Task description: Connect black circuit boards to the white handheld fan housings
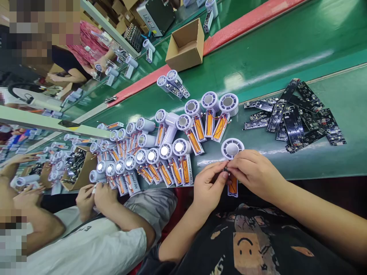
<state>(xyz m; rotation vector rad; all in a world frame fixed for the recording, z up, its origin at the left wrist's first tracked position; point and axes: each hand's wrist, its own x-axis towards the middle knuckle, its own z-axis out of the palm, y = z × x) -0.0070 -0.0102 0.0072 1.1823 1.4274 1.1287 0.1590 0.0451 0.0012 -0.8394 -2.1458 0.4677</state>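
A white hand-held fan unit (232,149) with an orange battery in its open handle lies at the table's near edge. My left hand (208,187) and my right hand (254,172) meet over its handle. Both pinch a small dark part between their fingertips, right on the handle. The orange battery's lower end shows below my fingers. Just left of my hands lie rows of several similar fan units (160,160), heads up, orange batteries exposed.
A pile of dark circuit boards (295,114) lies at the right on the green table (286,57). An open cardboard box (185,46) sits farther back. A co-worker's hands (96,196) work at my left beside a box of parts (77,168); other people sit across.
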